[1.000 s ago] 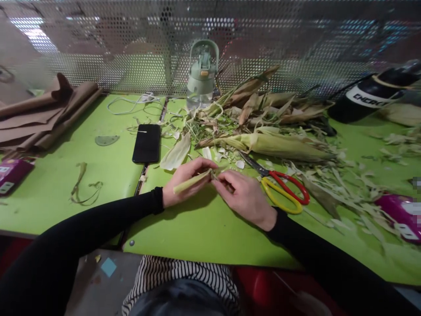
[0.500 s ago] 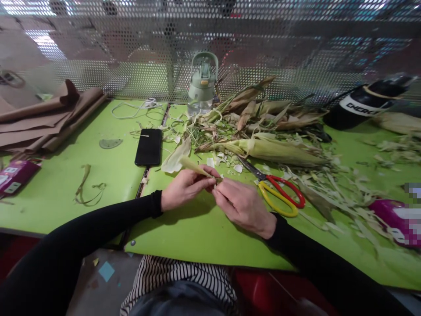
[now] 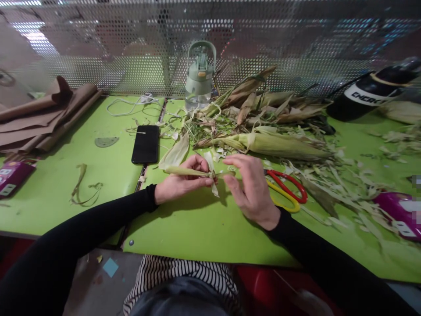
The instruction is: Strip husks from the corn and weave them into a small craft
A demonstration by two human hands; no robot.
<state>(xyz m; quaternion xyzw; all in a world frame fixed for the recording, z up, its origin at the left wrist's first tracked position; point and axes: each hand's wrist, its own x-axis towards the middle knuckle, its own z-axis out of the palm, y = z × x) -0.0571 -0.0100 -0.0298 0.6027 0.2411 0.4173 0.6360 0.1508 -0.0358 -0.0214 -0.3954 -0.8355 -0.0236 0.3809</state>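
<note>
Between thumb and fingers, my left hand (image 3: 184,180) pinches a tied piece of corn husk (image 3: 211,174) with pale strips sticking out up and down from a knot. One long greenish end points left across the hand. Just to the right, my right hand (image 3: 251,188) is raised with its thumb and fingers apart, holding nothing. Scissors (image 3: 289,186) with one red and one yellow handle lie partly hidden behind my right hand. Beyond the hands rests an ear-shaped bundle of green husk (image 3: 283,145), and a loose pale husk leaf (image 3: 176,152) lies behind my left hand.
A black phone (image 3: 145,145) lies over the table seam. A green-lidded bottle (image 3: 199,81) stands by the perforated metal screen (image 3: 131,52), beside heaped dry husks (image 3: 246,103). Brown paper (image 3: 46,118) is at left, a black bottle (image 3: 362,98) at right. Husk scraps cover the right side.
My right hand has let go of the husk, moved right and opened. The left hand has turned the piece, so its long end points left and the knotted strips show.
</note>
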